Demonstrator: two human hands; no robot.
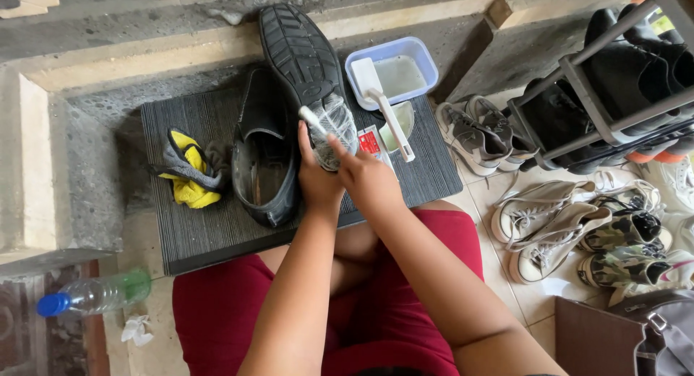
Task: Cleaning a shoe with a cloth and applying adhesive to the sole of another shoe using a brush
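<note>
Seated view over my lap: my left hand [318,181] is closed around the heel of an upturned black shoe [303,65], its long axis running away from me; my right hand [369,177] pinches a white toothbrush [312,119] against the soapy sole just ahead.
</note>
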